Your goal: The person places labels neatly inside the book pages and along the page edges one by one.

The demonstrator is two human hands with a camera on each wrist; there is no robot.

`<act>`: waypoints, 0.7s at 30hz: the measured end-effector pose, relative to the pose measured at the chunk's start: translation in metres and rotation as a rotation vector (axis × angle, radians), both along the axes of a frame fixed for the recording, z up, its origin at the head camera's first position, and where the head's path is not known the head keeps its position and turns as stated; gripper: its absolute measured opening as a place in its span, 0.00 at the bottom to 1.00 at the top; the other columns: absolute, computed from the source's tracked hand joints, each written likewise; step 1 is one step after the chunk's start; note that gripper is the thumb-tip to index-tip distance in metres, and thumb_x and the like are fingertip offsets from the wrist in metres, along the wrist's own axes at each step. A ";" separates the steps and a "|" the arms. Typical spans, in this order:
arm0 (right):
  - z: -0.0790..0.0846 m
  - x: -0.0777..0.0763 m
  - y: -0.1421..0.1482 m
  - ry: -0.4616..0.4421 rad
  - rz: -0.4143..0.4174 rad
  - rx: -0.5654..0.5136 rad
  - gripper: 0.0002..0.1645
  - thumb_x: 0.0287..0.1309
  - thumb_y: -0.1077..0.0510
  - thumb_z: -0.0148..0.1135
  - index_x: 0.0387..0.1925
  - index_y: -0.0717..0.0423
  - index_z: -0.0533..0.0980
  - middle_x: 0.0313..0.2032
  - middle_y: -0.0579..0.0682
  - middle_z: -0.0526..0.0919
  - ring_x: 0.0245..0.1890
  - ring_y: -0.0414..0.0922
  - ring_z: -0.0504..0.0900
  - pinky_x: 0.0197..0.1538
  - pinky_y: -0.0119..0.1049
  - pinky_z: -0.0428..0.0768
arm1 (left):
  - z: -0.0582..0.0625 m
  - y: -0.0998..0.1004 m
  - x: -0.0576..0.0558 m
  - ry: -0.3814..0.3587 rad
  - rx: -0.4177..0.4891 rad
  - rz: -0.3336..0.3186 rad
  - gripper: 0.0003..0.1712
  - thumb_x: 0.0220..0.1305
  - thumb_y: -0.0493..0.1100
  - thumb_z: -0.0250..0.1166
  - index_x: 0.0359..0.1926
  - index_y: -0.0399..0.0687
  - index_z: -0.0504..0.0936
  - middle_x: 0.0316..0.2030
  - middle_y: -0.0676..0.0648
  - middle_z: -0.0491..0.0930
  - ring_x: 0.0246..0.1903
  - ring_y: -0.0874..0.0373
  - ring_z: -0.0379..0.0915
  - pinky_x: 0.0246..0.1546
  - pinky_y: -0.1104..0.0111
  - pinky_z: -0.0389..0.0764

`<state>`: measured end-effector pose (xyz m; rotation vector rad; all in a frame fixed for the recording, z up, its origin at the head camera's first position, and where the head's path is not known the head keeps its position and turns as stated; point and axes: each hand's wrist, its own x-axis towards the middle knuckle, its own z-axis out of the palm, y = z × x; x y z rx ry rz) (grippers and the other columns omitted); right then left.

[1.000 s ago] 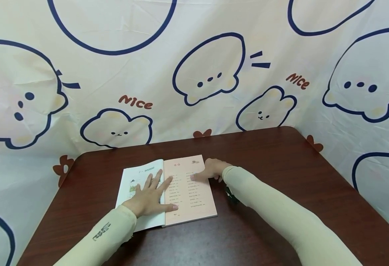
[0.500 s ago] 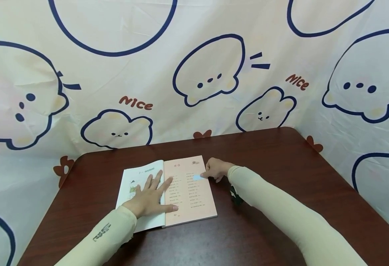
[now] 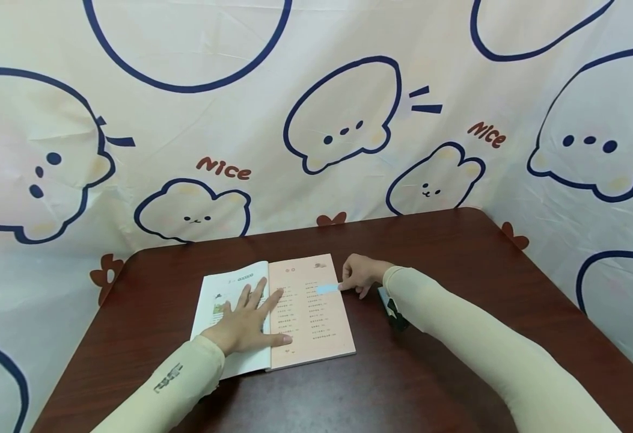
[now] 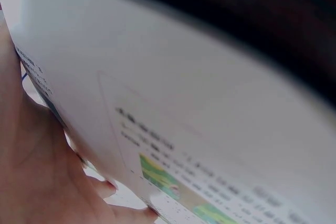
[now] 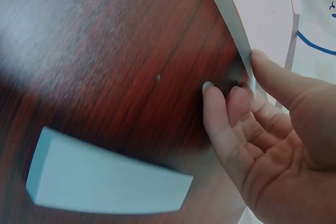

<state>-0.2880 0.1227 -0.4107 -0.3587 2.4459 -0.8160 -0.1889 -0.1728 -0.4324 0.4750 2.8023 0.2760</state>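
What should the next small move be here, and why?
Probably press the blue strip flat with the right hand: the strip lies on the pink page of the open book, that hand is at its outer end, and the left hand lies spread across both pages.

On the dark brown wooden table [image 3: 430,240] lies an open paper book [image 3: 316,355] with white left and pink right pages. The left hand [image 3: 243,325] rests across the left page and the spine. A pale blue rectangular paper strip [image 3: 326,289] lies on the right page, at its right edge, the right hand [image 3: 363,273] beside it. Farther right, a pale blue oblong block [image 5: 110,174] lies on the table. Behind stands white cartoon-printed cloth [image 3: 267,108].
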 end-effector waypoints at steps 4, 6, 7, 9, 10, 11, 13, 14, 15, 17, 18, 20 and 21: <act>0.003 0.001 0.007 0.009 0.003 0.001 0.16 0.67 0.56 0.65 0.25 0.59 0.77 0.19 0.47 0.73 0.15 0.39 0.72 0.30 0.36 0.87 | 0.000 0.000 0.000 0.001 -0.001 -0.002 0.63 0.53 0.84 0.58 0.81 0.63 0.47 0.82 0.40 0.31 0.79 0.29 0.32 0.65 0.21 0.45; 0.006 0.002 0.009 0.017 -0.006 0.006 0.17 0.68 0.53 0.64 0.26 0.61 0.78 0.19 0.48 0.74 0.15 0.39 0.73 0.30 0.36 0.87 | -0.001 0.000 0.000 0.003 -0.002 -0.002 0.63 0.53 0.84 0.57 0.81 0.63 0.47 0.82 0.40 0.31 0.79 0.29 0.32 0.65 0.21 0.45; 0.007 0.002 0.010 0.022 -0.010 0.009 0.18 0.69 0.52 0.64 0.27 0.62 0.79 0.20 0.48 0.75 0.16 0.39 0.74 0.30 0.36 0.87 | -0.001 0.000 0.000 0.003 -0.002 -0.002 0.63 0.53 0.84 0.57 0.81 0.62 0.47 0.82 0.40 0.31 0.79 0.29 0.32 0.65 0.21 0.45; 0.009 0.003 0.011 0.034 -0.021 0.013 0.20 0.70 0.51 0.63 0.29 0.63 0.79 0.22 0.49 0.76 0.17 0.39 0.74 0.30 0.36 0.87 | -0.001 0.000 0.000 0.002 -0.003 -0.001 0.63 0.53 0.84 0.58 0.81 0.63 0.47 0.82 0.40 0.31 0.79 0.29 0.32 0.65 0.21 0.45; 0.010 0.003 0.012 0.040 -0.025 0.015 0.20 0.70 0.50 0.62 0.30 0.64 0.80 0.23 0.50 0.77 0.17 0.40 0.74 0.30 0.36 0.87 | -0.001 0.000 0.000 0.002 -0.002 0.000 0.63 0.53 0.84 0.58 0.81 0.63 0.47 0.82 0.40 0.31 0.79 0.29 0.32 0.65 0.21 0.45; 0.011 0.003 0.013 0.045 -0.030 0.016 0.21 0.70 0.49 0.62 0.31 0.64 0.80 0.23 0.50 0.77 0.18 0.40 0.75 0.30 0.36 0.86 | 0.000 0.000 0.000 0.001 0.000 0.000 0.63 0.53 0.84 0.58 0.81 0.63 0.47 0.82 0.40 0.31 0.79 0.29 0.32 0.65 0.21 0.45; 0.012 0.004 0.014 0.054 -0.035 0.013 0.21 0.71 0.49 0.61 0.32 0.64 0.80 0.24 0.51 0.78 0.18 0.40 0.74 0.30 0.36 0.86 | 0.000 0.000 0.001 0.001 0.001 0.001 0.63 0.53 0.84 0.58 0.81 0.63 0.47 0.82 0.40 0.32 0.79 0.29 0.32 0.65 0.21 0.45; 0.012 0.004 0.015 0.059 -0.037 0.010 0.21 0.71 0.48 0.61 0.32 0.64 0.80 0.24 0.51 0.78 0.18 0.40 0.74 0.30 0.36 0.86 | 0.000 0.000 0.001 0.001 0.002 0.002 0.63 0.53 0.83 0.58 0.81 0.63 0.47 0.82 0.40 0.32 0.79 0.29 0.32 0.65 0.21 0.45; 0.012 0.004 0.016 0.064 -0.036 0.008 0.21 0.71 0.48 0.61 0.32 0.64 0.80 0.24 0.51 0.78 0.18 0.40 0.74 0.30 0.36 0.86 | 0.000 0.000 0.001 0.002 0.002 0.001 0.63 0.53 0.83 0.58 0.81 0.63 0.47 0.82 0.40 0.32 0.79 0.29 0.32 0.65 0.21 0.45; 0.013 0.005 0.018 0.075 -0.034 0.002 0.21 0.71 0.48 0.60 0.33 0.64 0.80 0.25 0.52 0.78 0.18 0.40 0.74 0.30 0.35 0.85 | 0.000 0.000 0.001 0.001 0.001 0.002 0.63 0.53 0.83 0.58 0.81 0.63 0.47 0.82 0.40 0.32 0.79 0.29 0.32 0.65 0.21 0.45; 0.013 0.006 0.019 0.079 -0.035 0.001 0.21 0.71 0.48 0.60 0.34 0.63 0.79 0.25 0.52 0.78 0.18 0.40 0.73 0.30 0.35 0.85 | 0.000 0.000 0.001 0.000 -0.001 0.002 0.63 0.53 0.83 0.58 0.81 0.63 0.47 0.82 0.40 0.31 0.79 0.29 0.32 0.65 0.21 0.45; 0.014 0.007 0.021 0.086 -0.030 -0.008 0.21 0.71 0.47 0.60 0.34 0.63 0.79 0.25 0.53 0.79 0.17 0.40 0.73 0.30 0.34 0.84 | 0.000 0.000 0.000 -0.003 -0.003 0.003 0.63 0.53 0.83 0.58 0.81 0.63 0.47 0.82 0.40 0.31 0.79 0.29 0.32 0.65 0.21 0.44; 0.015 0.009 0.022 0.090 -0.027 -0.012 0.21 0.71 0.48 0.60 0.34 0.63 0.79 0.25 0.53 0.79 0.17 0.41 0.72 0.29 0.34 0.83 | 0.000 0.001 0.000 -0.003 -0.003 0.003 0.63 0.53 0.84 0.58 0.81 0.63 0.47 0.82 0.40 0.31 0.79 0.29 0.32 0.65 0.21 0.44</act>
